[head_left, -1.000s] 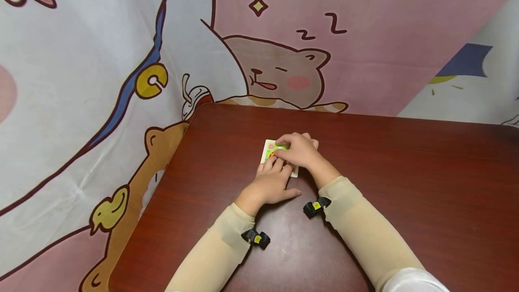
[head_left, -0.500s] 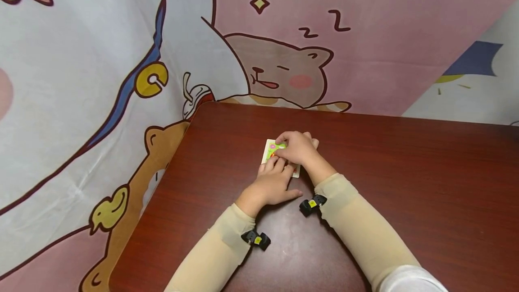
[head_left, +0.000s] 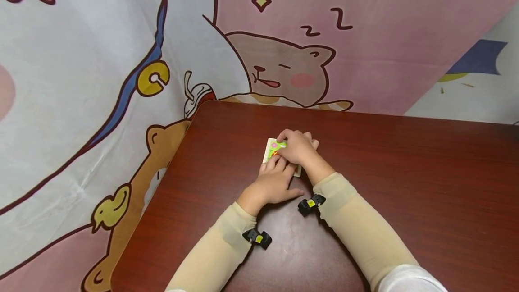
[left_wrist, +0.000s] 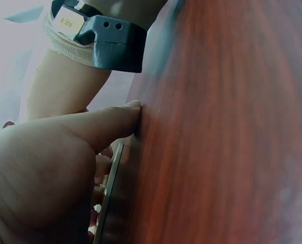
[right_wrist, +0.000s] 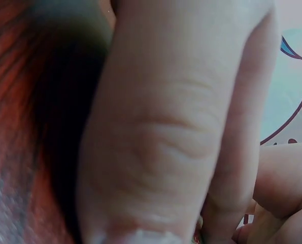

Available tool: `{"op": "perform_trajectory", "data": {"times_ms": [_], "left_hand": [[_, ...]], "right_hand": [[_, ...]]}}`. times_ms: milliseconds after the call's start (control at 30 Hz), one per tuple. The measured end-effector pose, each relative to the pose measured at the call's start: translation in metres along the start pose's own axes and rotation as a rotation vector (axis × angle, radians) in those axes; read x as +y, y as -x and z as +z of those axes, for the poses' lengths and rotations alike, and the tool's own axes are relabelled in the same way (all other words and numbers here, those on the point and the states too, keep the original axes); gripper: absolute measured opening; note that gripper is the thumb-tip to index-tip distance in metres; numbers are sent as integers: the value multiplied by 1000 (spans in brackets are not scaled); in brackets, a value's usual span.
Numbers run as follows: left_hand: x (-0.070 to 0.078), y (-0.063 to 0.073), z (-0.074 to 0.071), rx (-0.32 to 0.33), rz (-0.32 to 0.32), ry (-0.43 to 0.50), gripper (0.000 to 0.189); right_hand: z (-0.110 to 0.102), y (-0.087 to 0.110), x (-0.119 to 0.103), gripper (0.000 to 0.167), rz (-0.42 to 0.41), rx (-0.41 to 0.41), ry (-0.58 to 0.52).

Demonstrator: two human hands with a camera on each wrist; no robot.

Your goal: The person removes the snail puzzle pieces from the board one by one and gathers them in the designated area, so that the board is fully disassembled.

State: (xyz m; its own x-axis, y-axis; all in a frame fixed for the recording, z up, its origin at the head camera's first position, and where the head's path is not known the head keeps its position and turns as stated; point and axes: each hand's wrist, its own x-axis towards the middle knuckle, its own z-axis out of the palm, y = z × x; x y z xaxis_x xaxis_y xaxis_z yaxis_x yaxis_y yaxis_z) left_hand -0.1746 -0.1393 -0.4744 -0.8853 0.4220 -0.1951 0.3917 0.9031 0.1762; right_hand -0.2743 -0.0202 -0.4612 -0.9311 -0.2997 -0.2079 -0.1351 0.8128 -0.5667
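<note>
A small flat picture board point(head_left: 271, 149) with a cream border and a green, flowered picture lies on the table, largely covered by both hands. My left hand point(head_left: 272, 184) rests its straight fingers on the board's near part, thumb spread out to the right. In the left wrist view, the board's edge point(left_wrist: 109, 190) shows beyond that hand's thumb. My right hand point(head_left: 299, 148) reaches over the board's right side, thumb and forefinger bent down onto the picture. Its fingers point(right_wrist: 156, 127) fill the right wrist view; I cannot tell whether they pinch a piece.
The dark red-brown table point(head_left: 405, 184) extends far to the right. A cartoon-printed cloth point(head_left: 365, 48) hangs behind it and along its left side. Black camera straps point(head_left: 311, 205) sit on both wrists over beige sleeves point(head_left: 219, 251).
My right wrist has shifted slightly left and away from me, while its fingertips stay over the board. The left hand keeps its place; the head view has shifted slightly.
</note>
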Motion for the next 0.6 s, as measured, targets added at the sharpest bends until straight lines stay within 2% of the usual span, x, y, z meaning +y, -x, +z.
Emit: {"op": "perform_trajectory", "data": {"times_ms": [333,600], "left_hand": [[-2,-5,6,8,-1,56,90],[-5,-8,9,-1,-4,71,92]], "right_hand": [[0,1,0,28,-4,29,-27],[5,1,-1,23,-47,127,-24]]}}
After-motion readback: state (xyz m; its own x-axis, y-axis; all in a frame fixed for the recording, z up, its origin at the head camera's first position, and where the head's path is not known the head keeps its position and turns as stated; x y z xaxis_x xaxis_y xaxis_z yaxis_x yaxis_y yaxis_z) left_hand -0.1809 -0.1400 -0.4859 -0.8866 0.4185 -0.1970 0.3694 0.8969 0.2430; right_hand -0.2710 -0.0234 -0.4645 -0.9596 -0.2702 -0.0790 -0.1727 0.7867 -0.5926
